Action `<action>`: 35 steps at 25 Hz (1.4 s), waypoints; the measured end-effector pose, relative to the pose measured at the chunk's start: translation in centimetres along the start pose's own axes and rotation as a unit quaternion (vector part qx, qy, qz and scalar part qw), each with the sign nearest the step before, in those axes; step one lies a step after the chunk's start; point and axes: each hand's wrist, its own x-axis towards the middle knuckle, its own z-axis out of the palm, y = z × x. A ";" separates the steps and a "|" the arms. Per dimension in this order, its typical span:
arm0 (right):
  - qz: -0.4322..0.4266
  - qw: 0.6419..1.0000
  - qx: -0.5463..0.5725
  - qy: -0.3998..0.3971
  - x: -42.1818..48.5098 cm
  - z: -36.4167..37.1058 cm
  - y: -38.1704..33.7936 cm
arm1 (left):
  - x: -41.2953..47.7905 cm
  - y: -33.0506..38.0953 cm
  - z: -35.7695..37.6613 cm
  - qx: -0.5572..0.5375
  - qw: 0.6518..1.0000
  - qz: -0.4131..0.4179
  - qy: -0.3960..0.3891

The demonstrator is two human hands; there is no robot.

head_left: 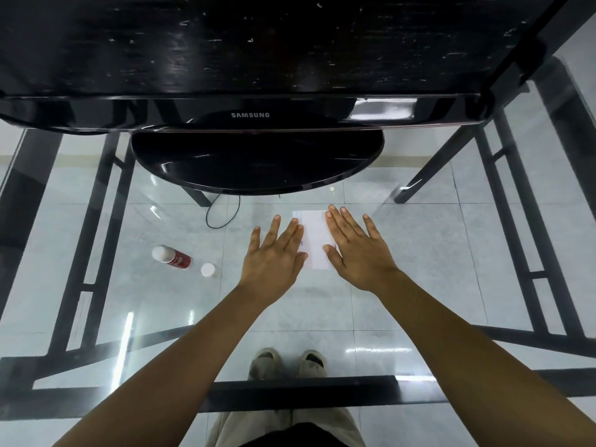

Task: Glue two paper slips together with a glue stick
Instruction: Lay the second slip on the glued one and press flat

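Note:
White paper slips [315, 240] lie flat on the glass table, one on top of the other as far as I can tell. My left hand [275, 253] rests flat at their left edge, fingers spread. My right hand [354, 250] lies flat over their right edge, fingers apart. Neither hand holds anything. A red and white glue stick [172, 258] lies on its side to the left, uncapped, and its white cap [208, 270] stands beside it.
A black Samsung monitor [251, 114] stands at the back, its round base [258, 162] just beyond the slips. A black cable [222, 211] loops below the glass. The table's black metal frame [290, 393] runs along the near edge and sides.

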 end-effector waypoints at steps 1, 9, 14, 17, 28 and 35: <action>0.002 1.000 0.021 0.001 0.0 0.0 0.1 | 0.3 0.0 -0.3 -0.010 1.000 -0.004 -0.002; -0.017 0.996 0.079 0.025 -0.7 -0.5 0.5 | 1.3 -0.1 -1.5 -0.056 0.998 -0.010 -0.008; -0.019 0.998 0.066 0.012 -1.3 -0.6 0.1 | 1.2 -0.6 -1.5 -0.050 0.999 0.010 -0.010; -0.023 0.997 0.068 0.014 -1.0 -0.7 -0.8 | 0.8 -1.1 -1.5 -0.073 0.997 0.007 -0.011; -0.042 0.995 0.092 0.013 0.0 -0.2 -3.6 | -1.0 -3.6 -1.4 -0.128 0.992 -0.017 -0.006; -0.014 0.989 0.147 0.022 0.7 -1.4 -4.3 | -0.7 -3.4 -2.1 -0.142 0.989 -0.033 -0.002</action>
